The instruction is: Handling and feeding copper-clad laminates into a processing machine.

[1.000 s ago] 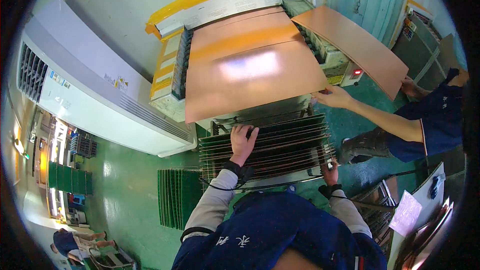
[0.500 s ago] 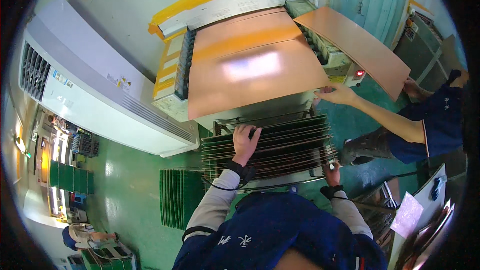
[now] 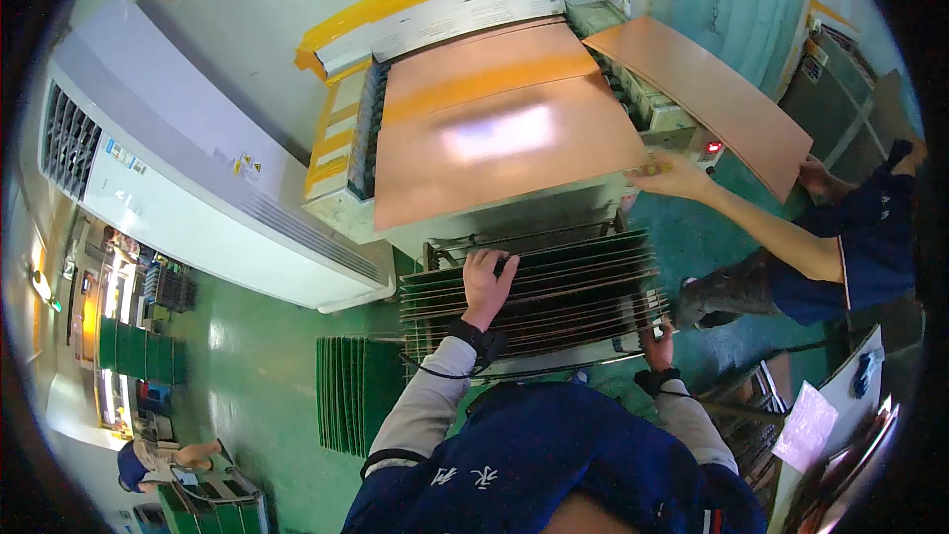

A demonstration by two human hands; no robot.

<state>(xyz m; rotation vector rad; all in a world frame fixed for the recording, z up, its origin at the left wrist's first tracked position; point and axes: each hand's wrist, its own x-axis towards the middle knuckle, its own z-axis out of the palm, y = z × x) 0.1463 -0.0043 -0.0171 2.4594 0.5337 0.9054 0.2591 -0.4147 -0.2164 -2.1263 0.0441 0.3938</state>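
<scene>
In front of me stands a rack point(image 3: 534, 368) of thin dark green panels point(image 3: 573, 272), set on edge in close rows. My left hand point(image 3: 485, 292) lies over the panels' top edges left of the middle, its thumb apart from the bent fingers. At the near right corner, my right hand point(image 3: 657, 346) is closed around the rack's side; part of the grip is hidden. Beyond the rack, a copper-coloured sheet point(image 3: 514, 163) rests on a roller machine point(image 3: 336, 178), with another sheet ahead of it. A co-worker's blurred hand point(image 3: 672, 176) is beside its near right corner.
The co-worker's other hand holds a second copper sheet point(image 3: 707, 89) at the right. More green panels point(image 3: 356, 396) stand on the floor at my left, near a white air conditioner point(image 3: 217, 178). Another person point(image 3: 148, 465) works at the far lower left.
The copper sheet has slid slightly farther onto the machine. The co-worker's near hand has moved a little to the right, off its corner. My hands stay in place.
</scene>
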